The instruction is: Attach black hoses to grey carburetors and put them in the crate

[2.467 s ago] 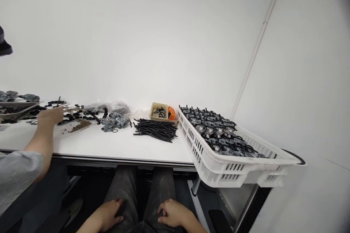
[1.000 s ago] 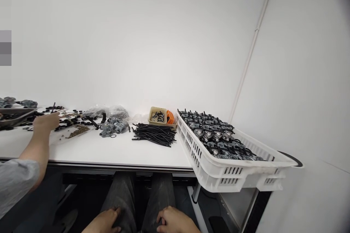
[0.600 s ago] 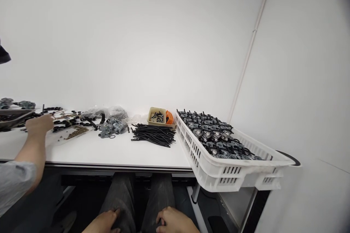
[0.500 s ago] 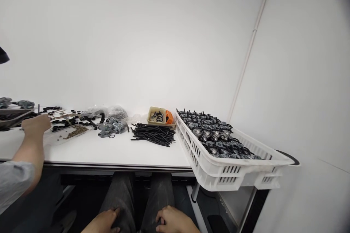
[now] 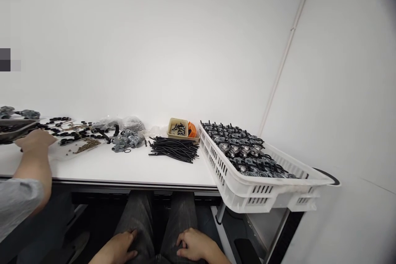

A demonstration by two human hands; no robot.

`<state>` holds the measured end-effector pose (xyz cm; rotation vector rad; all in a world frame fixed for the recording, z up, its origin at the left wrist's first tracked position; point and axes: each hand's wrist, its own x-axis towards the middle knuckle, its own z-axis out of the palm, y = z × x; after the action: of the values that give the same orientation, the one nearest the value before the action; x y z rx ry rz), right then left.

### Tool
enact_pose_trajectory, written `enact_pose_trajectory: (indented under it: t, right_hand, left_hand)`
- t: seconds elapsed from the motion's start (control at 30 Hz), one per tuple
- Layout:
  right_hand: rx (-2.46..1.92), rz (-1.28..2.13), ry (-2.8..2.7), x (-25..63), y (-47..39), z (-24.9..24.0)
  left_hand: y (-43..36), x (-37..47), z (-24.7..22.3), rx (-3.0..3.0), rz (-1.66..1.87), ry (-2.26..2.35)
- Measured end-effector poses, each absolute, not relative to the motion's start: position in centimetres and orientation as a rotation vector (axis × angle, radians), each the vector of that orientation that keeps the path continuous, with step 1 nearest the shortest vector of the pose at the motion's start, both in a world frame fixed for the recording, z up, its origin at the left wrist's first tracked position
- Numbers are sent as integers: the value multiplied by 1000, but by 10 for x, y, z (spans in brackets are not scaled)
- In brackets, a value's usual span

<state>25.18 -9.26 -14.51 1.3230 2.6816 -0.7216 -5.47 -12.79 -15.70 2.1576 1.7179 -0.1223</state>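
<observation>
My left hand (image 5: 121,246) rests on my left thigh, thumb and forefinger apart, holding nothing. On the other thigh lies my right hand (image 5: 195,244), loosely bent, also with nothing in it. Both touch the dark grey trousers (image 5: 136,213) below the table edge. On the white table (image 5: 123,169) in front of me lie a heap of short black hoses (image 5: 173,149) and a cluster of grey metal carburetor-like parts (image 5: 127,140). A black ring (image 5: 127,151) lies in front of that cluster.
A white slotted crate (image 5: 244,198) full of assembled metal parts overhangs the table's right front edge. Behind the hoses stands a cream box (image 5: 177,128) of small fittings beside an orange container (image 5: 192,130). At left, a co-worker's hand (image 5: 35,140) reaches near a tray of brass pieces (image 5: 88,145).
The co-worker's hand has shifted slightly left and its shape has changed. My hands stay on my thighs with little movement. The view has shifted slightly.
</observation>
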Motion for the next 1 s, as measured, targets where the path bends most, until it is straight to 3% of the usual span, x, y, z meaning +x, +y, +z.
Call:
enact_pose_trajectory:
  t: [1.0]
  right_hand:
    - [1302,-711,2692,251,-91,-147]
  left_hand:
    - [-125,-60,-168,2166,-57,1712]
